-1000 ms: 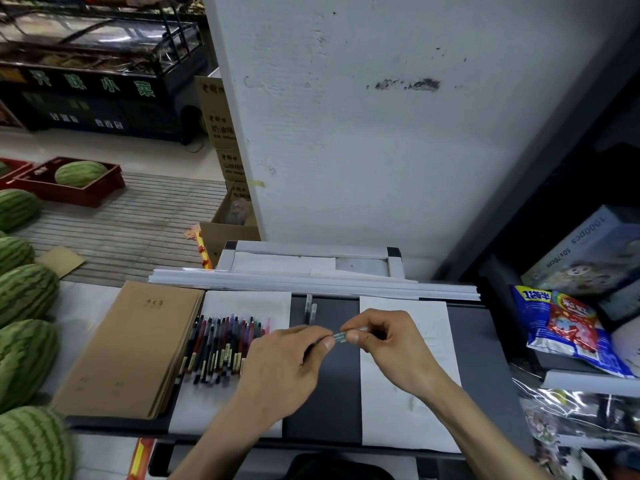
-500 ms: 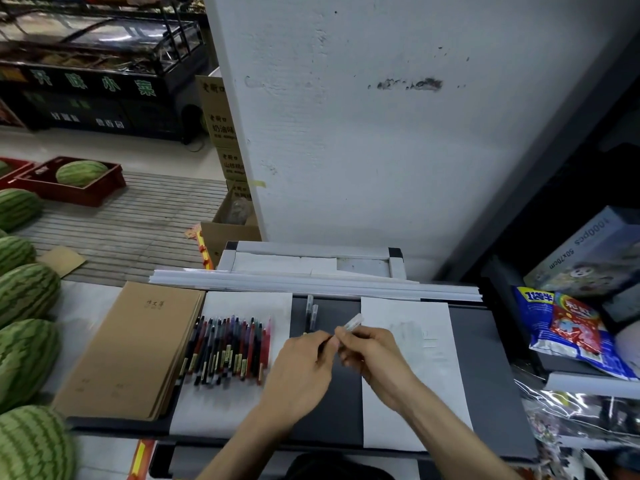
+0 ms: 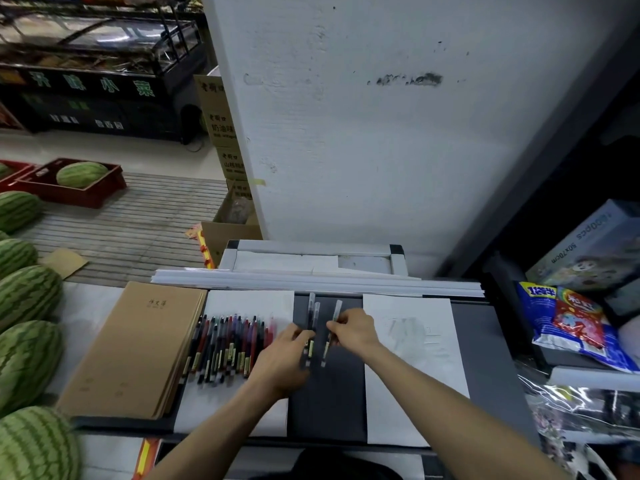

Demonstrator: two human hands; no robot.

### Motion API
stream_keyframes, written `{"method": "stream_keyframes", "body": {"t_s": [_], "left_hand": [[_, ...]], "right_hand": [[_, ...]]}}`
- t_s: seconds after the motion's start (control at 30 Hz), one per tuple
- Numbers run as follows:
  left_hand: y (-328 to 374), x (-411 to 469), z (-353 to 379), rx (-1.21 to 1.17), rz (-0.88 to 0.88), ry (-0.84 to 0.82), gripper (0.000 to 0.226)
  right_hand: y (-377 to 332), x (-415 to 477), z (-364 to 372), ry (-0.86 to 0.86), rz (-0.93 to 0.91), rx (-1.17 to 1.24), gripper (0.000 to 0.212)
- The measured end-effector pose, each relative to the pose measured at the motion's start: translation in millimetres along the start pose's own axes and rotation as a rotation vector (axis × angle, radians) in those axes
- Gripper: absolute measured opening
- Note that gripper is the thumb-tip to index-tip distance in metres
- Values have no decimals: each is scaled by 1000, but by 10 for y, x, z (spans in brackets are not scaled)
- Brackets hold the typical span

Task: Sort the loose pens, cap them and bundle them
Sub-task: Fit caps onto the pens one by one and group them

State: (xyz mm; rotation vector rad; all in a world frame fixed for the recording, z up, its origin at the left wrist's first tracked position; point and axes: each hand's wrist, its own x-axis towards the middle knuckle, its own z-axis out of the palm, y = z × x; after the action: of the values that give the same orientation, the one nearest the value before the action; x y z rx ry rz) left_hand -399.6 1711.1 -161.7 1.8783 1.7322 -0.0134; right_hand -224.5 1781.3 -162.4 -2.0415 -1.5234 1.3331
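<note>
Centrally, the fingertips (image 3: 337, 323) of the right hand (image 3: 355, 332) are pressed together, pinching a clear-capped pen (image 3: 336, 309) near its middle. The pen is tilted slightly, cap end pointing away from the person, above the dark desk (image 3: 329, 403). Just beside it, the fingers (image 3: 297, 333) of the left hand (image 3: 282, 358) lie against two dark pens (image 3: 312, 308) resting side by side on the desk; motion blur hides whether they grip or only touch. To the left, a row of pens (image 3: 228, 344) lies packed together on a white sheet (image 3: 249, 301), next to brown notebooks (image 3: 138, 344). A second sheet (image 3: 415, 375) lies to the right. Watermelons (image 3: 27, 299) line the far left; a snack bag (image 3: 571, 317) sits far right.
</note>
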Motion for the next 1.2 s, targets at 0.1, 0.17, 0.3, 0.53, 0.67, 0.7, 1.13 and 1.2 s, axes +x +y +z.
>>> {"method": "stream_keyframes", "body": {"t_s": [0.1, 0.17, 0.3, 0.53, 0.67, 0.7, 1.13, 1.2], "left_hand": [[-23, 118, 78, 73, 46, -28, 68], [-15, 177, 103, 83, 59, -15, 66], [-9, 264, 134, 58, 57, 5, 58], [-56, 375, 175, -15, 76, 48, 44], [-76, 398, 156, -36, 87, 55, 41], [-74, 392, 149, -38, 84, 54, 42], [-446, -23, -91, 127, -106, 197, 17], [-510, -79, -150, 138, -154, 206, 10]], "right_hand": [[-31, 76, 125, 11, -2, -44, 24], [-20, 101, 175, 22, -10, -56, 22], [51, 78, 189, 56, -11, 46, 20], [375, -116, -76, 72, -108, -105, 22], [601, -237, -392, 139, -206, -296, 22], [653, -252, -482, 159, -227, -378, 23], [874, -298, -809, 189, -313, -897, 36], [879, -292, -813, 183, -308, -918, 37]]}}
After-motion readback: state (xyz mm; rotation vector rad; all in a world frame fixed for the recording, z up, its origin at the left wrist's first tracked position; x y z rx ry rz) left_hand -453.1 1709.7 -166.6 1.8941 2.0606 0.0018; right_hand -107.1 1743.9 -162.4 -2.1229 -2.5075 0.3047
